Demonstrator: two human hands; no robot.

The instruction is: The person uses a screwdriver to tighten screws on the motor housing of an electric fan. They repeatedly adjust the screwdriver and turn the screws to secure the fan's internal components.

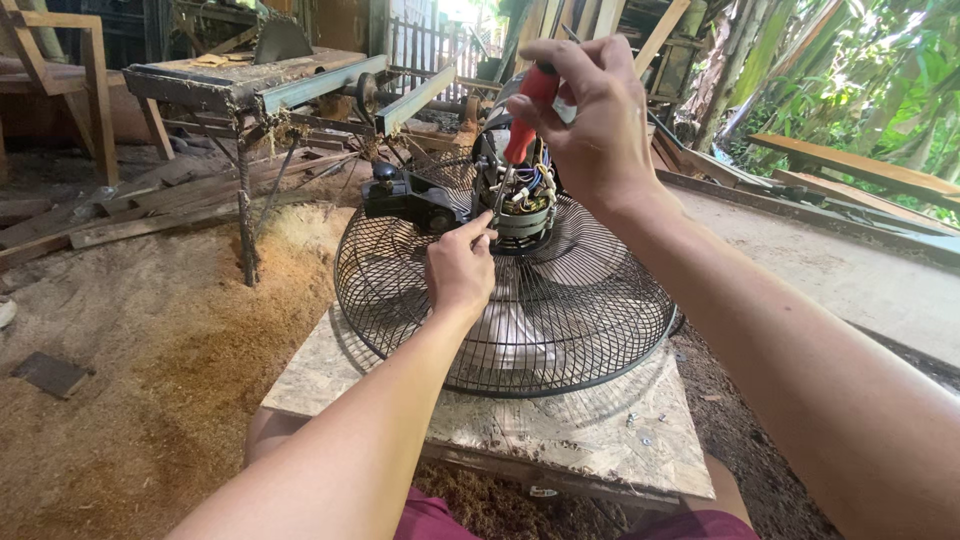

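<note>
While it lies face-down on a chipboard slab [600, 430]:
Fan [560, 330]: round black wire cage, exposed motor [520, 195].
Right hand [590, 110]: fingers wrapped around red-handled screwdriver [522, 125].
Left hand [460, 270]: fingertips pinching its shaft.
Surroundings: sawdust [200, 340], saw table [250, 80].

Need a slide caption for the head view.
Right hand drives red-handled screwdriver into fan motor; left hand steadies its shaft.

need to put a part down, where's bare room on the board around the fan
Bare board lies along the near edge, between the fan cage and the person's lap; small screws dot its right side. The cage covers the rest. Around the motor it is crowded by both hands and the screwdriver.
</note>
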